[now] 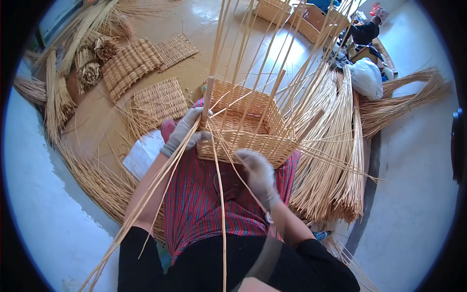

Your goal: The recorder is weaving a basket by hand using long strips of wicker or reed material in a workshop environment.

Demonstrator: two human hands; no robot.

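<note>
On my lap, over a red striped cloth (194, 214), rests a partly woven rectangular wicker basket (250, 144). Long pale uprights rise from its walls, and thicker wooden posts stand at its corners. My left hand (186, 132), in a light grey glove, wraps round the near-left corner post (207, 100). Several loose willow rods (220, 180) come out beside that hand and trail down toward me. My right hand (259, 175), also gloved, is smeared by motion just in front of the basket's near wall. One thin rod passes close by it; whether the fingers hold it is unclear.
Woven wicker panels (159, 103) lie on the floor ahead to the left. Bundles of rods (335, 160) stand at my right, with more rods (97, 170) along the left wall. A white plastic bag (366, 78) and wicker boxes (311, 22) are farther off.
</note>
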